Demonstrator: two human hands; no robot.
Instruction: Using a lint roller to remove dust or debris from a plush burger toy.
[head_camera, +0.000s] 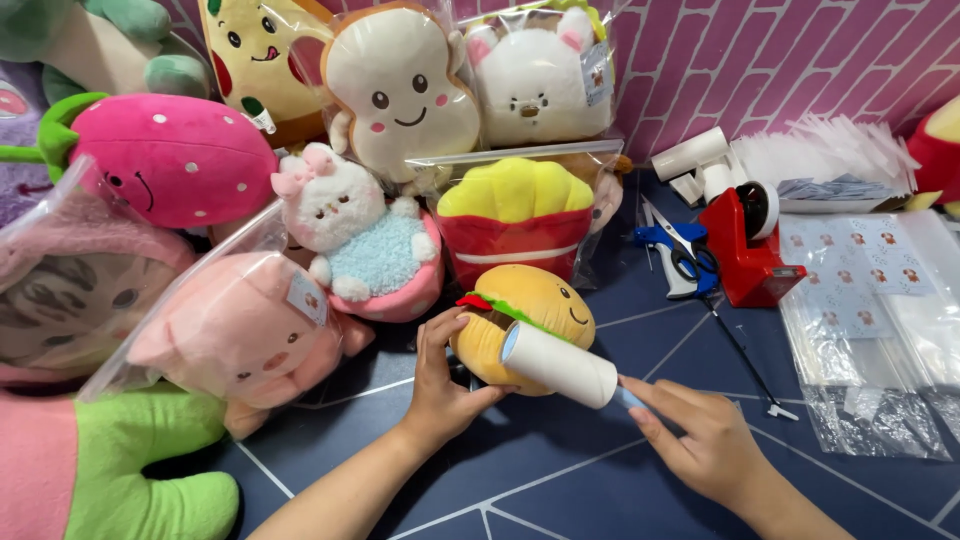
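Note:
A yellow burger-shaped plush toy (540, 305) with a smiling face rests on the dark blue floor. My left hand (440, 375) grips its left side. My right hand (695, 430) holds the blue handle of a lint roller (558, 366), whose white roll lies against the front of the burger plush.
Plush toys crowd the left and back: a bagged pink pig (240, 335), a strawberry (165, 158), a white bunny (350, 230), a fries plush (515, 225), a toast plush (400, 90). To the right sit blue scissors (680, 255), a red tape dispenser (745, 250), clear bags (880, 320).

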